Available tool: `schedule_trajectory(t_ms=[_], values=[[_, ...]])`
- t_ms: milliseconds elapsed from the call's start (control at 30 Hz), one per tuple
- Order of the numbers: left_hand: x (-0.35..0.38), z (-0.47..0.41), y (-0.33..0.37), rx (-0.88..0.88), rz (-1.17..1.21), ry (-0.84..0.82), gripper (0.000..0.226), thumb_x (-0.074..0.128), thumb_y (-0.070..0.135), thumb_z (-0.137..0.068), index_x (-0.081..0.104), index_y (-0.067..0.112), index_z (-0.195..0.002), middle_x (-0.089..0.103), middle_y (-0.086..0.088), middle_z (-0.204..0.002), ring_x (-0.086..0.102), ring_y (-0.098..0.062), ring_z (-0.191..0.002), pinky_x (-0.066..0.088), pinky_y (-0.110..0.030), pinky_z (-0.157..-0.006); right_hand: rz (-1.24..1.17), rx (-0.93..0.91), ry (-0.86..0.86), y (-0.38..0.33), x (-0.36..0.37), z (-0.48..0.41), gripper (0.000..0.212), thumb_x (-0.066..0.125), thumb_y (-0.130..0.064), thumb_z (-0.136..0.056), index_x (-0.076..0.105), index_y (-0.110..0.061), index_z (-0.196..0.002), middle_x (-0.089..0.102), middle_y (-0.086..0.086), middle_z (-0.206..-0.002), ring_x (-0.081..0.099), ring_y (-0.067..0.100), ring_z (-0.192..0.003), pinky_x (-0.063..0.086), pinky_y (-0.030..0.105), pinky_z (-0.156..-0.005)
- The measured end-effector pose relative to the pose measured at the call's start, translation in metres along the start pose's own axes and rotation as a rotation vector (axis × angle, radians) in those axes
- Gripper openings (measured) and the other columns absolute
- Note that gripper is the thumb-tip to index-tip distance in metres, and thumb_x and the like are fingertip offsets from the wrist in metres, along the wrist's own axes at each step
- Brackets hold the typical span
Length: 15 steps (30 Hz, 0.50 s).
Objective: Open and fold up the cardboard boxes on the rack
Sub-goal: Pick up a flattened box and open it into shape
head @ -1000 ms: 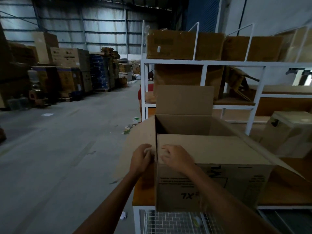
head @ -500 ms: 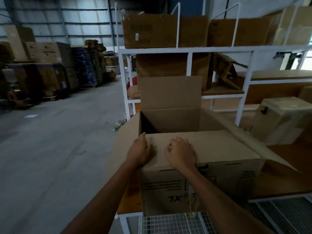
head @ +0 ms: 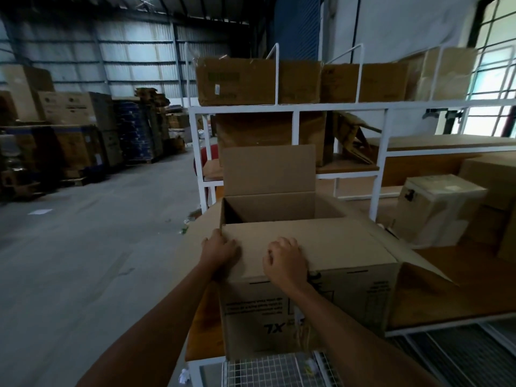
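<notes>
A brown cardboard box [head: 349, 303] marked "XL" upside down stands on the wooden shelf of the white rack [head: 418, 311] in front of me. Its top is partly open: the far flap [head: 269, 169] stands upright, the side flaps splay outward, and the near flap [head: 321, 241] lies folded inward over the opening. My left hand [head: 219, 250] grips that flap's left corner. My right hand [head: 284, 261] presses flat on the flap's near part, fingers curled.
More cardboard boxes [head: 257, 79] sit on the rack's upper shelves, and a smaller taped box [head: 438, 208] stands to the right. Stacked boxes and pallets [head: 78, 129] line the warehouse's left wall. Open concrete floor [head: 83, 261] spreads to my left. Wire mesh [head: 265, 372] lies below the shelf.
The near flap has been pushed down and inward over the opening. My hands moved from the box's left corner onto the flap and spread apart. The view shifted left and nearer.
</notes>
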State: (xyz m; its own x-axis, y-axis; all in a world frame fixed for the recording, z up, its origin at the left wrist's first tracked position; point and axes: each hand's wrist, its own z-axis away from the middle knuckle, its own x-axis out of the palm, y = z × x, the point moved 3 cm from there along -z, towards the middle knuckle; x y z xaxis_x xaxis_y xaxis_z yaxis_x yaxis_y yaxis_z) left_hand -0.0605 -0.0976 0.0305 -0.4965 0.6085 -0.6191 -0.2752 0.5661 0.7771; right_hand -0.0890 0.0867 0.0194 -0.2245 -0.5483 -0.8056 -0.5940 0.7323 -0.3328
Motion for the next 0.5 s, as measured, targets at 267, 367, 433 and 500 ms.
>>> schedule_trajectory(t_ms=[267,367,433,500], values=[[-0.042,0.005,0.052,-0.203,0.952,0.061,0.034,0.044,0.042,-0.097,0.065,0.016,-0.105,0.066,-0.012,-0.114,0.060,-0.025,-0.105,0.046,-0.043,-0.097,0.025,-0.019,0.175,0.001,-0.062,-0.012,0.044,0.053,-0.022,-0.087,0.057,-0.014,-0.131,0.045,0.013,-0.147,0.037,0.031,-0.137,0.037,0.047,-0.108],[-0.064,0.021,0.075,-0.018,1.024,-0.317,0.036,0.049,0.042,-0.094,0.068,0.014,-0.108,0.072,-0.011,-0.105,0.068,-0.025,-0.098,0.053,-0.043,-0.087,0.059,-0.122,0.428,-0.013,-0.112,-0.017,0.046,0.054,-0.022,-0.088,0.053,-0.013,-0.134,0.046,0.015,-0.147,0.035,0.031,-0.140,0.034,0.052,-0.111],[-0.072,0.037,0.084,0.111,1.003,-0.621,0.029,0.044,0.029,-0.098,0.064,0.008,-0.103,0.070,-0.012,-0.096,0.070,-0.023,-0.087,0.057,-0.036,-0.076,0.085,-0.278,0.550,-0.024,-0.138,-0.022,0.038,0.050,-0.023,-0.091,0.058,-0.012,-0.126,0.054,0.012,-0.136,0.046,0.027,-0.132,0.036,0.050,-0.109],[-0.070,0.056,0.089,0.140,0.904,-0.722,0.027,0.040,0.018,-0.099,0.063,0.006,-0.098,0.068,-0.011,-0.091,0.070,-0.019,-0.078,0.058,-0.030,-0.068,0.027,-0.330,0.557,-0.035,-0.160,-0.020,0.024,0.047,-0.025,-0.094,0.065,-0.014,-0.107,0.066,0.007,-0.107,0.061,0.019,-0.099,0.048,0.041,-0.092]])
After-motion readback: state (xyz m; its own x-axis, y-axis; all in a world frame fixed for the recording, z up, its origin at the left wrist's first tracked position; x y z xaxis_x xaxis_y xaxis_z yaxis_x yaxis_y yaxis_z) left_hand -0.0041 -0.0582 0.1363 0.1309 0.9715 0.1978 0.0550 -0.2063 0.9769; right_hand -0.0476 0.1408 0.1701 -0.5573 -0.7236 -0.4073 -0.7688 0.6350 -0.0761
